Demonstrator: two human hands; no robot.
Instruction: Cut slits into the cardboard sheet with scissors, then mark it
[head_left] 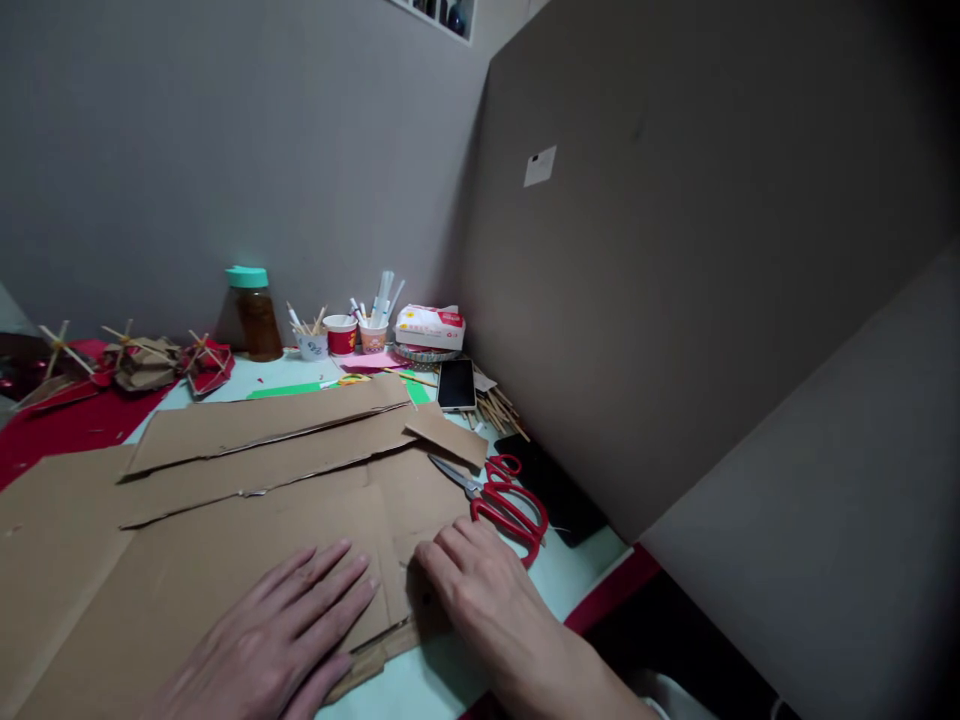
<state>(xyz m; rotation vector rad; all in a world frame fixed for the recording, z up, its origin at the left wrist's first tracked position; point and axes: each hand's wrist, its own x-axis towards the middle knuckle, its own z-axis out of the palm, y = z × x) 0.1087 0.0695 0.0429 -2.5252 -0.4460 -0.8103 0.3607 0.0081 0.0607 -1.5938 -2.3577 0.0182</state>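
Note:
My left hand (281,630) lies flat with fingers stretched out, pressing on a brown cardboard sheet (247,560). My right hand (484,590) is closed, its fingers curled down at the right part of the sheet; what they grip is hidden beneath them. A slit runs through the cardboard between the two hands, close to the near edge. Just beyond my right hand lie red-handled scissors (510,505), their blades pointing to the back left. Two cut cardboard strips (277,425) and a small cardboard piece (448,438) rest on the far part of the sheet.
Along the back stand a bottle with a teal lid (255,312), a paper cup of sticks (311,345), a red cup (342,335) and a tissue pack (430,327). A phone (456,385) lies near loose sticks (499,410). Red crafts (208,368) sit left. A grey panel (637,300) rises at right.

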